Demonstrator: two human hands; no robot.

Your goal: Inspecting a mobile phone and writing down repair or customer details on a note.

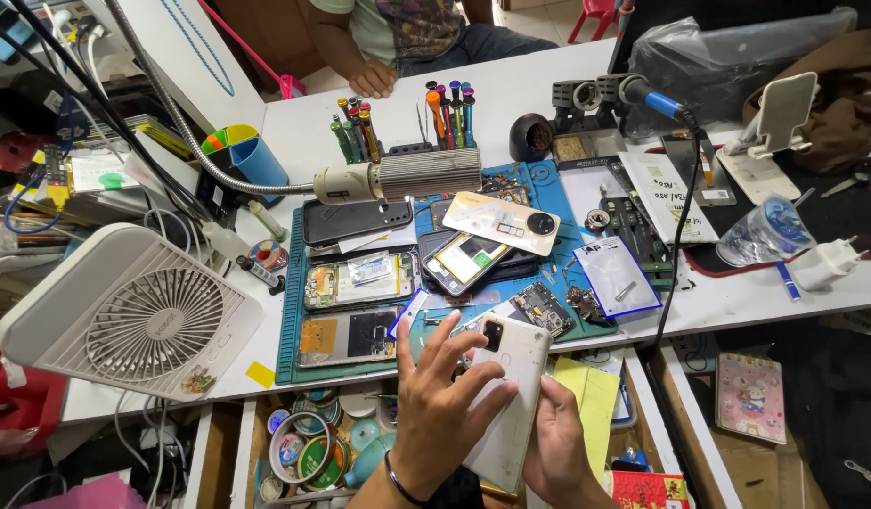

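White surface [511, 94] fills the head view, crowded with repair gear; another person's hand [372, 77] rests on its far edge.

1. Left hand [438, 415]: the fingers [442, 344] are spread and lie flat across the back of a white phone [511, 396]. The phone is tilted and held over the near edge of the surface, above an open drawer [322, 443] filled with tape rolls.
2. Right hand [560, 452]: it supports the phone from below and from the side. The fingers [554, 401] curl against the phone's right edge and grip it.
3. Beyond the left fingertips: a blue work mat [289, 320] carries several opened phones and loose circuit boards. A lamp head on a flexible neck [398, 177] hangs above the mat's far edge.
4. Further beyond the fingers: a rack of screwdrivers [402, 118] stands upright.
5. Left of the fingers: a white desk fan [124, 316] occupies the corner of the surface, well apart from the phone.
6. Right of the fingers: a yellow note pad [591, 401] lies just beside the right hand. A clear cup [763, 231] and a white charger plug [824, 264] sit further off.

Open room: free space exists only between the surface's near edge and the body, where both hands hold the phone. Bare white surface shows beyond the screwdrivers.
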